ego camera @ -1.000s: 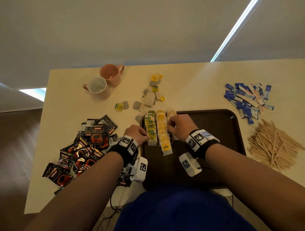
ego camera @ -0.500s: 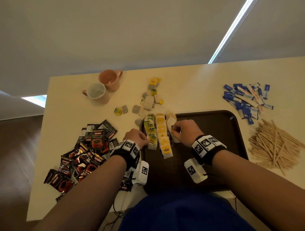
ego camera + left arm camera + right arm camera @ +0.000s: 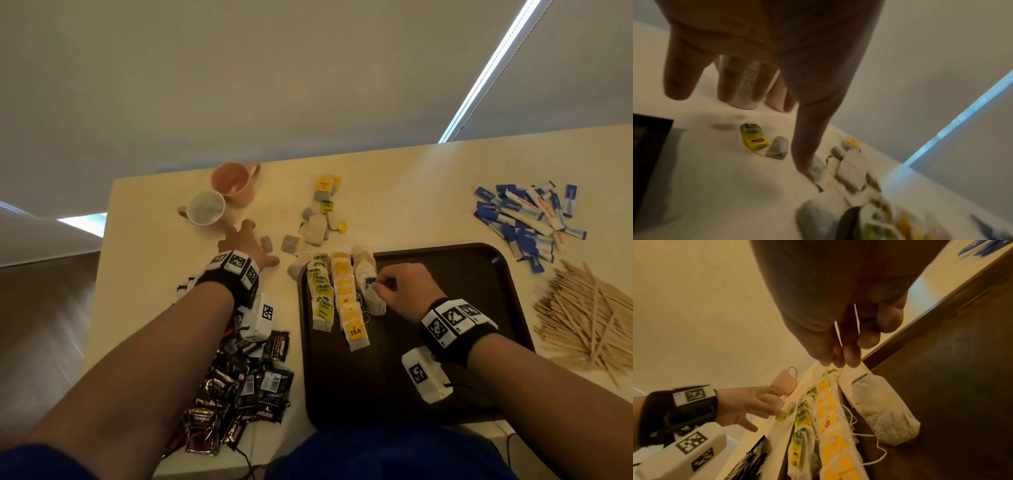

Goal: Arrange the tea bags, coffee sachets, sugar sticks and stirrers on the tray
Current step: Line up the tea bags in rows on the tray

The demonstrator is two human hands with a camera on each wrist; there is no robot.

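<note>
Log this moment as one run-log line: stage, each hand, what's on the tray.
stage: tea bags | left hand: open, over loose tea bag | right hand: pinching blue-tag tea bag | tray: three tea rows

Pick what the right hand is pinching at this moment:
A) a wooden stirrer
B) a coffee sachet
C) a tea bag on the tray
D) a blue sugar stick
C: the right hand pinches the top of a tea bag lying in the third row on the tray.

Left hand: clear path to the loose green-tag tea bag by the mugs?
Probably yes. The left hand hovers open just over that tea bag on bare table, with nothing between fingers and bag.
</note>
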